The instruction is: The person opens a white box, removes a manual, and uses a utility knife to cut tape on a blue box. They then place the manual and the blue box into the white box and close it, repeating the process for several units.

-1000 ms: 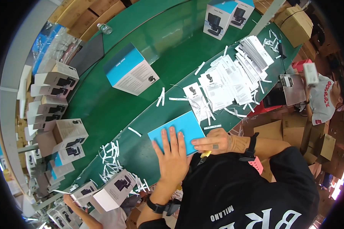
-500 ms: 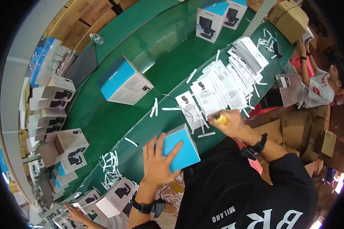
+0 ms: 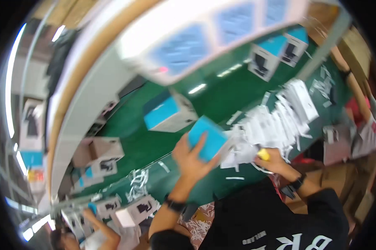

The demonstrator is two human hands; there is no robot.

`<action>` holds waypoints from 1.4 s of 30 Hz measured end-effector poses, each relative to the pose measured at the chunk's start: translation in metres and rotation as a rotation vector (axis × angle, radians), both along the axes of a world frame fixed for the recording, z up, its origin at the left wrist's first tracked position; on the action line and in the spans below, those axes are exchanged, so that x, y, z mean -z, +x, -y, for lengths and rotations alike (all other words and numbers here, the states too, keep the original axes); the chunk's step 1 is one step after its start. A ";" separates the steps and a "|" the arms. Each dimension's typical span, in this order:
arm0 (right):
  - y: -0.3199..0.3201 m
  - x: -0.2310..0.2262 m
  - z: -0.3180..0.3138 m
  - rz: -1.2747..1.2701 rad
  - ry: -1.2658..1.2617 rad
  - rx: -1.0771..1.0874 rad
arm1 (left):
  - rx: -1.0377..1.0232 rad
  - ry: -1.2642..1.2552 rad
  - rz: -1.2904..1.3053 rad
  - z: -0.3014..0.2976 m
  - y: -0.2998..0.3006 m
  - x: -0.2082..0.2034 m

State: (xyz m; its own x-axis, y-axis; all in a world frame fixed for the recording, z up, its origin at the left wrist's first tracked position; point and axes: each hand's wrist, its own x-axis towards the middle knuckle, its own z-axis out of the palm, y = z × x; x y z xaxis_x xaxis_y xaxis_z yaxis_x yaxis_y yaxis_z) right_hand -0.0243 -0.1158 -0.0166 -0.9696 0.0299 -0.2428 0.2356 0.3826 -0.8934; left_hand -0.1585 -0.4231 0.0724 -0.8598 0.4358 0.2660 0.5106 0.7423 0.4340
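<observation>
Table (image 3: 195, 181) runs lower left to upper right. Held box (image 3: 205, 135) mid-frame, in left hand (image 3: 192, 160); lone box (image 3: 168, 113) on table, up and left of it. Leaflet pile (image 3: 271, 127) right of held box; right hand (image 3: 274, 162) at its lower edge, tool (image 3: 263, 154) in it. Paired boxes (image 3: 264, 62) upper right, behind pile. Open box (image 3: 100, 153) left; paper strips (image 3: 138, 183) lower left, carton (image 3: 137, 211) just below them. Co-worker's arm (image 3: 357, 93) at right edge.

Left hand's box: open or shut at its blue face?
Shut: the box shows a flat blue face, no raised flap; opposite end hidden.
</observation>
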 end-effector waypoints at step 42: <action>-0.176 0.146 0.100 0.138 -0.171 0.711 | -0.684 0.018 -0.405 0.356 -0.066 0.023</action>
